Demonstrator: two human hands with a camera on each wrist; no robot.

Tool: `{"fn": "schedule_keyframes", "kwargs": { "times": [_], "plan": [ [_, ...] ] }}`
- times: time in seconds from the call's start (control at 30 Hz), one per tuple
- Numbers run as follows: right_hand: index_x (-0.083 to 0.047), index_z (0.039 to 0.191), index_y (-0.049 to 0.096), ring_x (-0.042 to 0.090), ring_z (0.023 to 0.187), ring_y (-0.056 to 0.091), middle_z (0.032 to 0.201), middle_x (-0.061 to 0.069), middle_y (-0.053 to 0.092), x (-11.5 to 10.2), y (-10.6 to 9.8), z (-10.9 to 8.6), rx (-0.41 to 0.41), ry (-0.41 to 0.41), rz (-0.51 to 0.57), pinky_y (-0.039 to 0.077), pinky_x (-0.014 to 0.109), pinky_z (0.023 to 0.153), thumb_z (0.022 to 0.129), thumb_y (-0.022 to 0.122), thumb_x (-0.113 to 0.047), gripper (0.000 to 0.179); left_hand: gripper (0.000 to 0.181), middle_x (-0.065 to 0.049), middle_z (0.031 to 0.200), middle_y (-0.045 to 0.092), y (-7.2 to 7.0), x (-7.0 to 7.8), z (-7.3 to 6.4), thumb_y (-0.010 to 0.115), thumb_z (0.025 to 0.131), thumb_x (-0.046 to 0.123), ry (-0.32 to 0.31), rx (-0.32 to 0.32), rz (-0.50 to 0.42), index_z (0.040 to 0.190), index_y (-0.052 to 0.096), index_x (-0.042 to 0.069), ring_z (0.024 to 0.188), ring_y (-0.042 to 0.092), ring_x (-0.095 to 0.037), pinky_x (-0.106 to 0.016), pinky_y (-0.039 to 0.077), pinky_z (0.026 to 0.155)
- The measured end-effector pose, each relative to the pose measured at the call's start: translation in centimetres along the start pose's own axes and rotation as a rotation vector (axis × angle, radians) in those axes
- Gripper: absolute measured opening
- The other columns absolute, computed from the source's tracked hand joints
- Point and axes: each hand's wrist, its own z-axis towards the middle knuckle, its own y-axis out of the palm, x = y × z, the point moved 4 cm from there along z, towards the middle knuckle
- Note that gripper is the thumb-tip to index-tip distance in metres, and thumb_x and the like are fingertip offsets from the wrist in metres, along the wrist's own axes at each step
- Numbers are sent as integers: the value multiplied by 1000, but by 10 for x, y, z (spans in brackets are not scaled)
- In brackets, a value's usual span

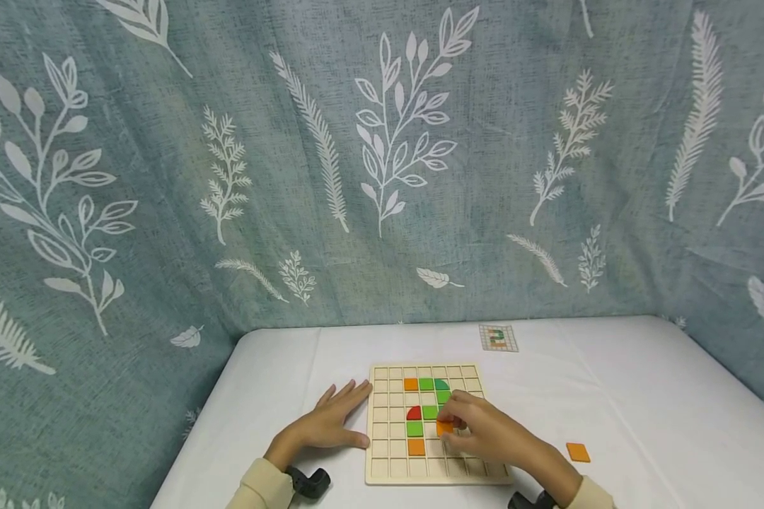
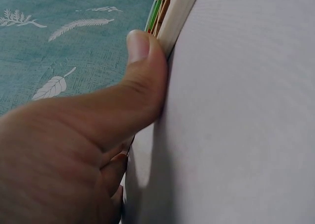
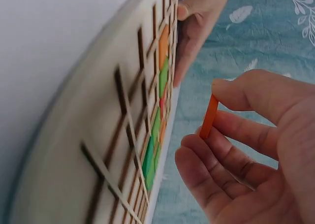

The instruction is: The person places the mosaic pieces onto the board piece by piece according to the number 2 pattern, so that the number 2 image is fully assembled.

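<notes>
My right hand [image 1: 480, 426] pinches an orange square tile [image 3: 209, 116] between thumb and fingers, over the right-centre part of a wooden grid board [image 1: 388, 471]. In the right wrist view the tile is edge-on and apart from the board. My left hand [image 1: 331, 424] lies spread on the table, its thumb [image 2: 142, 49] and fingertips at the board's left edge. Set in the grid are an orange tile [image 1: 410, 384], a green tile [image 1: 426, 384], a teal quarter-round [image 1: 442, 384], a red quarter-round [image 1: 414, 413] and several more tiles. My right fingers partly cover one tile.
A loose orange tile [image 1: 578, 452] lies on the white tablecloth [image 1: 643, 396] right of my right forearm. Behind the board lies a small pattern card [image 1: 499, 338] with a coloured grid. A teal leaf-print curtain [image 1: 382, 268] hangs behind the table and along its sides.
</notes>
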Motion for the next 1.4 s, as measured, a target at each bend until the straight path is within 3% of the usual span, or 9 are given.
{"fn": "schedule_keyframes", "kwargs": {
  "times": [0.2, 0.43, 0.93, 1.4],
  "plan": [
    [-15, 103, 71, 1, 82, 53, 98, -10, 59, 5, 16, 1, -37, 61, -8, 52, 18, 71, 91, 74, -24, 15, 106, -10, 167, 23, 1, 3, 1, 77, 78, 56, -8, 0, -9, 159, 26, 9, 156, 14, -33, -58, 1, 126],
    [-15, 103, 70, -2, 81, 52, 98, -9, 60, 8, 28, -3, -55, 43, -7, 53, 17, 71, 92, 73, -24, 14, 105, -9, 167, 23, 4, 4, 1, 77, 79, 56, -9, -14, -17, 159, 25, 9, 156, 13, -33, -58, 0, 126],
    [-19, 106, 72, 0, 95, 51, 104, -12, 58, 5, 32, -3, -85, 61, -44, 55, 23, 82, 92, 73, -31, 18, 106, -9, 167, 23, 1, 1, 2, 76, 79, 57, -13, -9, -12, 159, 25, 10, 156, 13, -33, -58, 0, 126],
    [-14, 108, 73, 2, 91, 52, 102, -10, 59, 6, 31, 1, -97, 34, -20, 54, 20, 82, 91, 74, -31, 24, 106, -8, 167, 23, 0, 1, 1, 76, 79, 57, -20, -1, -14, 159, 26, 11, 156, 13, -33, -58, 0, 126]
  ]
}}
